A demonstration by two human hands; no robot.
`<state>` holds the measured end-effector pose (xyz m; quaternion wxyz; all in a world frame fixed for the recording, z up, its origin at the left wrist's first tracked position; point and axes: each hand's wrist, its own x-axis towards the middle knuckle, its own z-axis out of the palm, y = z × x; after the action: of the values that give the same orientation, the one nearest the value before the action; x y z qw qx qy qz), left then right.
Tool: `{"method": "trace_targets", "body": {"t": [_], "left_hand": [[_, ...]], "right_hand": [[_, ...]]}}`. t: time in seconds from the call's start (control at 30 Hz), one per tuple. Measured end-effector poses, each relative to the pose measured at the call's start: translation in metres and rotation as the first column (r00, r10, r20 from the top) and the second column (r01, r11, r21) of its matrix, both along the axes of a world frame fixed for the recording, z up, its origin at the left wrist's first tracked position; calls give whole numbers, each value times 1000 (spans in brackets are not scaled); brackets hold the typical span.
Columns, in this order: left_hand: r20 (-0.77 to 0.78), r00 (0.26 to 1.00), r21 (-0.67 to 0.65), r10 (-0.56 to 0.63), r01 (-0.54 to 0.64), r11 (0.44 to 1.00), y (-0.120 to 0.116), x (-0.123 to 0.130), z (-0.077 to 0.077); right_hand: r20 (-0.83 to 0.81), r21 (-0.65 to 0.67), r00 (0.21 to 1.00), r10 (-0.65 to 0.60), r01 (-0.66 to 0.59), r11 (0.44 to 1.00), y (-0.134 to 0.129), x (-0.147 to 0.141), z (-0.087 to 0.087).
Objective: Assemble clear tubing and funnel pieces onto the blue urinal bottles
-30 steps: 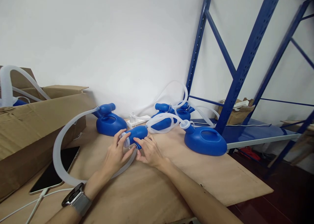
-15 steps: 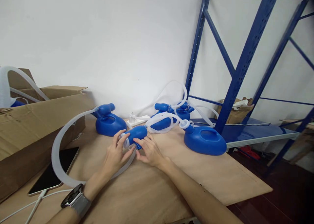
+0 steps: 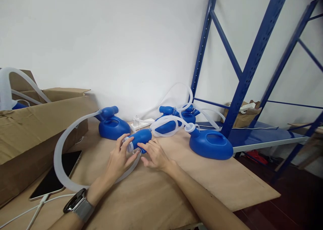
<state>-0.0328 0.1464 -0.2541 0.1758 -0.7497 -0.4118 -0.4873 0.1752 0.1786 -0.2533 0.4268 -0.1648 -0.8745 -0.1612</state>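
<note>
A blue cylindrical piece point(image 3: 141, 137) with a whitish cap end is held above the wooden table between both hands. My left hand point(image 3: 121, 156) grips its capped end, fingers on top and thumb beneath. Against its right part, my right hand point(image 3: 155, 154) has its fingers pressed, with the thumb lower down and apart. A small blue part point(image 3: 142, 151) with a thin white loop hangs under the cylinder, near both hands. White corrugated tubing point(image 3: 59, 156) curves around to the left. To the right stands a blue jug point(image 3: 212, 144) with a whitish neck ring.
Blue jugs point(image 3: 113, 129) with tubing stand along the wall, beside a white power strip point(image 3: 142, 123). An open cardboard box point(image 3: 42, 122) is at the left, with a dark tablet point(image 3: 55, 176) and cables near it. Blue shelving point(image 3: 252, 62) rises at the right.
My right thumb has moved slightly away from the small part under the cylinder. The cylinder and my left hand are almost unmoved.
</note>
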Motion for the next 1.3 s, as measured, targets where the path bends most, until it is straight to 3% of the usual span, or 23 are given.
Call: {"method": "trace_targets", "body": {"t": [0.33, 0.63, 1.03, 1.3], "left_hand": [[52, 993, -105, -103, 108, 989, 4, -2, -1], [8, 999, -93, -41, 42, 995, 2, -1, 0], [21, 998, -63, 61, -60, 996, -2, 2, 1], [77, 997, -62, 19, -15, 998, -1, 3, 1]], "right_hand": [[-13, -18, 998, -56, 56, 998, 3, -4, -5], [67, 73, 995, -74, 69, 995, 9, -1, -6], [70, -1, 996, -56, 56, 998, 6, -6, -8], [-45, -141, 998, -34, 28, 990, -6, -9, -1]]}}
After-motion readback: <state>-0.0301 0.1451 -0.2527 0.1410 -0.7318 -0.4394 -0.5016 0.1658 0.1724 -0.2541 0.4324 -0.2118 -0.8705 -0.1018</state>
